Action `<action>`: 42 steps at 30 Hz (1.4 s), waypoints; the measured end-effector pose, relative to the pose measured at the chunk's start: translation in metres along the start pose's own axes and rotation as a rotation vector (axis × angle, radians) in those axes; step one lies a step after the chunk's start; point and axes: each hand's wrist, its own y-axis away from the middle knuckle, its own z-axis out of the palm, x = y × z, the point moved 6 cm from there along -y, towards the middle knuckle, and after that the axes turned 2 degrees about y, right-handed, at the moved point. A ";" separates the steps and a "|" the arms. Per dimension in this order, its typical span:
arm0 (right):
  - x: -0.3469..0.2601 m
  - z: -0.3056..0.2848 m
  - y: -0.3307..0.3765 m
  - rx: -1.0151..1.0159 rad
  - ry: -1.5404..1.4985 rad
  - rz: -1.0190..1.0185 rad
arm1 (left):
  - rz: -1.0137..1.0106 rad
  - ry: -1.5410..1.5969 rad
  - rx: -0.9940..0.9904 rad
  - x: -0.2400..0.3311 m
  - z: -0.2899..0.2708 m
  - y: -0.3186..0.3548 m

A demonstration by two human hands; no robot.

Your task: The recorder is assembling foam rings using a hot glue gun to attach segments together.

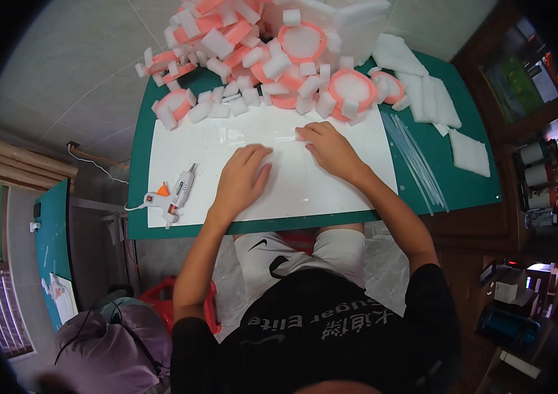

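My left hand (243,180) rests over the white sheet (331,190), its fingers slightly bent and the thumb apart from them. Farther off and to the right, my right hand (329,150) reaches over the same sheet with fingers stretched out. I see nothing held in either hand. A glossy patch lies beside the right fingertips; whether it is a reflection or a clear strip I cannot tell. Left of my left hand, a white hot glue gun (177,194) with an orange part lies on the sheet, its nozzle pointing away from me.
Pink foam rings (352,92) with white foam blocks are heaped along the far side. Clear glue sticks (413,161) lie right of the sheet on the green table mat (436,164). White foam pads (470,152) lie beyond them. A red stool (161,295) stands below left.
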 end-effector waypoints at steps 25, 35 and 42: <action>0.035 0.013 -0.005 0.038 -0.713 0.286 | -0.171 0.352 -0.167 -0.033 0.040 -0.072; 0.036 0.013 -0.004 0.035 -0.627 0.297 | -0.124 -0.117 0.031 -0.024 -0.095 0.036; 0.031 0.007 -0.003 0.038 -0.570 0.243 | -0.464 -0.621 -0.254 -0.084 -0.146 0.128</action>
